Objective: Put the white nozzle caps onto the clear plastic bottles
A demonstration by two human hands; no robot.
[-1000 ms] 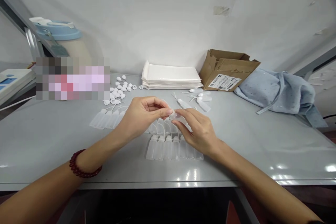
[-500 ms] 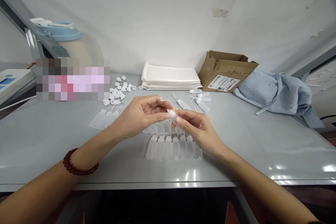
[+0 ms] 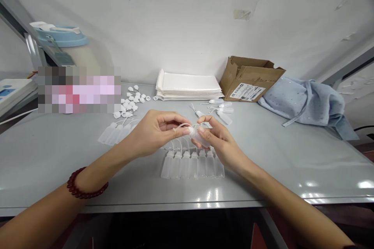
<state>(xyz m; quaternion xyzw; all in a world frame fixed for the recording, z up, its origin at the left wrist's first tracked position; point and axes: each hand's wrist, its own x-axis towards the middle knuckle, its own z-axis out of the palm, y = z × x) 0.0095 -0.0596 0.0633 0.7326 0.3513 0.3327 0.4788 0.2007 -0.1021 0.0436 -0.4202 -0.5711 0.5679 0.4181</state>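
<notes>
Between both hands is a small translucent squeeze bottle (image 3: 200,138), tilted, with a thin pale tube or strap curving from its neck. My right hand (image 3: 217,136) has its fingers closed around the bottle's body. Thumb and fingers of my left hand (image 3: 163,126) pinch at the neck end. Beneath the hands, a row of similar bottles (image 3: 187,165) lies side by side, with more bottles partly hidden behind it. Another group of bottles (image 3: 112,133) lies left of my left hand, and several loose bottles (image 3: 224,116) lie beyond my right hand.
White caps (image 3: 128,104) are scattered at the back left. A stack of white envelopes (image 3: 189,85) stands against the wall beside an open cardboard box (image 3: 251,79). Blue-grey cloth (image 3: 306,103) lies at the right; a blue-lidded container (image 3: 64,41) stands at the left.
The bottle now shows more of its body, and its thin strap curves out toward the left. My right hand's index finger has lifted and bent. My left fingers remain at the neck.
</notes>
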